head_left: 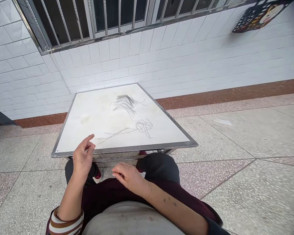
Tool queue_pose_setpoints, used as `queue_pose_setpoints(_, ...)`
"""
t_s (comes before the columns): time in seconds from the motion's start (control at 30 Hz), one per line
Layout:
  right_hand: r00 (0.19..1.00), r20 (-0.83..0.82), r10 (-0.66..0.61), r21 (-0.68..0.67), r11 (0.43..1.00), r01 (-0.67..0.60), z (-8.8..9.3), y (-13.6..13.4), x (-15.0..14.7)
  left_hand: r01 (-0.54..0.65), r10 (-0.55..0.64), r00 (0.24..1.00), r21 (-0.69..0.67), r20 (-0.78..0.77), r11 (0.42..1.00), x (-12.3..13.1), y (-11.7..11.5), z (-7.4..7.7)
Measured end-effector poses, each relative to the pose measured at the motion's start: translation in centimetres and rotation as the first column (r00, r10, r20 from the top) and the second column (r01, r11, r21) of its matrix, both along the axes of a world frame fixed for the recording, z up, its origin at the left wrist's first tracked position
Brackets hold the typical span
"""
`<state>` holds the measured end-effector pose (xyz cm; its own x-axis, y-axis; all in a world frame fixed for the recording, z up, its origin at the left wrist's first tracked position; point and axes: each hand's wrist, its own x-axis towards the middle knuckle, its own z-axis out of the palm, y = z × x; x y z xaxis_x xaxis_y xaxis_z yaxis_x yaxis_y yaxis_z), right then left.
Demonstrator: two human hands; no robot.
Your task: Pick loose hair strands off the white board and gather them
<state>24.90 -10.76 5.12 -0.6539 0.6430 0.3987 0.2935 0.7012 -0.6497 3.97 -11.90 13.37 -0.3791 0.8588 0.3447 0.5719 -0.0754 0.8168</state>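
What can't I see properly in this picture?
All in the head view:
Right hand: its back hides the palm and anything under it.
Left hand: too small to tell if it pinches a strand.
Dark strands: too thin and tangled to count.
Bag: cut off by the upper edge.
Window: too dark to see inside.

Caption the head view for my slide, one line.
Left hand by the near edge of a white-topped table bearing thin dark strands; right hand over the lap.

Left cuff (66, 223), brown-and-white stripes; right sleeve (214, 227), dark; ribbed front (129, 218), pale, stained; maroon garment (98, 195); trousers (163, 164), dark grey; shoe (97, 175), red and white
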Motion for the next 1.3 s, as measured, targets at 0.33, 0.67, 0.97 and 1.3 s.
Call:
queue_pose_setpoints(0.33,0.971,-0.201,-0.132,-0.411,0.911,0.039,2.1,1.6,-0.4,0.153,-0.150,0.988,-0.100,0.042,0.983,0.2,0.4,0.1)
queue_pose_setpoints(0.67,0.955,-0.173,-0.239,-0.304,0.936,0.179,2.4,0.4,-3.5,0.161,-0.147,0.983,-0.134,0.109,0.978,1.6,0.2,-0.9)
queue_pose_setpoints(0.97,0.960,-0.126,-0.249,-0.165,0.960,0.227,1.6,0.2,-3.1,0.142,-0.133,0.989,-0.148,0.069,0.979,2.5,-0.1,-1.2)
queue_pose_setpoints(1.3,0.910,-0.183,-0.372,-0.448,0.855,0.260,1.9,1.8,-0.2,0.143,-0.154,0.986,-0.156,-0.063,0.977,-0.4,-0.1,-0.3)
